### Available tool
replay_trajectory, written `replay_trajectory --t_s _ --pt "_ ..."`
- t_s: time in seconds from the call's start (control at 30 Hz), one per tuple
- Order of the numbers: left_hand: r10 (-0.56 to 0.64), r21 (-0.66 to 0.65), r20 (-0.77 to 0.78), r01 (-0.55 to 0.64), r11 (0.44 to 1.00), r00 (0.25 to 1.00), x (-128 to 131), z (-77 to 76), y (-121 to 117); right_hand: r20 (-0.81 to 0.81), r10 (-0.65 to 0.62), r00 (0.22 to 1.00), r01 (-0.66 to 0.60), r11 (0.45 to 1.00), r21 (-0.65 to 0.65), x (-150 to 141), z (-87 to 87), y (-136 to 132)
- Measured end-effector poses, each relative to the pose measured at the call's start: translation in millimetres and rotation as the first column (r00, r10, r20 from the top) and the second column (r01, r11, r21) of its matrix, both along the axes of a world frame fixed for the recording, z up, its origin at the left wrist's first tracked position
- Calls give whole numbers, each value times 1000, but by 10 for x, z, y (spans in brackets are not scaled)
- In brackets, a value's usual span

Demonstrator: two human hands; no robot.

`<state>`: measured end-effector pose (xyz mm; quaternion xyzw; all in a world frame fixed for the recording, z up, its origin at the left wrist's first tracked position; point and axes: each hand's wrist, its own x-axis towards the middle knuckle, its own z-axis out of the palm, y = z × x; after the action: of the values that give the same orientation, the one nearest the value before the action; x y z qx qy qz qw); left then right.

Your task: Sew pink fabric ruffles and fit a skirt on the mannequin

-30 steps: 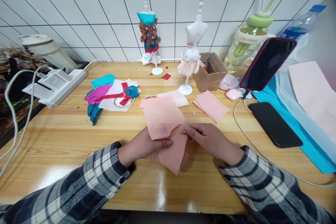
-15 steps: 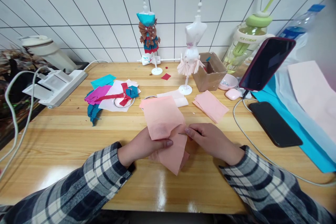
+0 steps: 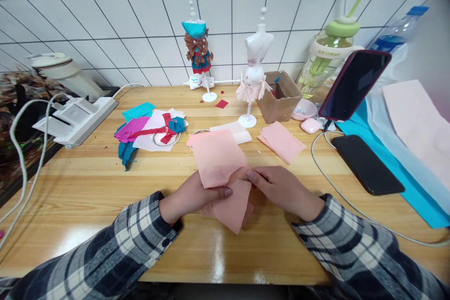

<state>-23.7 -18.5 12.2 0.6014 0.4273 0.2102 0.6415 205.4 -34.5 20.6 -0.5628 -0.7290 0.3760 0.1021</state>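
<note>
Folded pink crepe paper [image 3: 220, 157] is pinched in my left hand [image 3: 191, 197], the thumb pressing on its front. One flap stands upward and another hangs down towards the table. At the paper's right edge, my right hand [image 3: 283, 190] is closed on a thin needle [image 3: 243, 179], its tip lying against the sheet. The fingers behind the paper are hidden. Beyond it stands a small white dress form [image 3: 259, 47] with a pleated pale pink skirt [image 3: 251, 90]. To its left is a second dress form [image 3: 197, 42] in a turquoise, brown and red outfit.
Coloured scraps [image 3: 135, 129] lie at the left near a white power strip [image 3: 79, 119]. A cardboard box [image 3: 276, 105], pink paper pieces [image 3: 281, 142], a propped phone [image 3: 355, 84], a flat phone [image 3: 367, 164] and a drink bottle [image 3: 326, 56] occupy the right. A cable [image 3: 330, 190] curves across there.
The camera view has shifted slightly. Both hands keep almost the same hold on the paper and the needle.
</note>
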Motion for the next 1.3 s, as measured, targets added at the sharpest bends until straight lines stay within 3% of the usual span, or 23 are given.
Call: replay_trajectory --t_s 0.67,0.8,0.9,1.17,1.3 --pt "-3 9 14 2 1000 1000 25 28 -21 32 15 999 -16 999 28 -20 -1 2" --pt "98 -90 117 -88 992 988 37 41 -33 55 1 998 -4 999 48 -7 -7 11" --pt "178 -123 82 -167 978 981 46 32 -40 64 -9 998 5 998 56 2 -16 15" --pt "89 -132 135 -71 989 987 48 56 -39 49 -40 998 37 998 59 44 -34 28" --pt "123 -172 131 -100 980 984 45 94 -37 86 0 996 -6 998 60 44 -10 32"
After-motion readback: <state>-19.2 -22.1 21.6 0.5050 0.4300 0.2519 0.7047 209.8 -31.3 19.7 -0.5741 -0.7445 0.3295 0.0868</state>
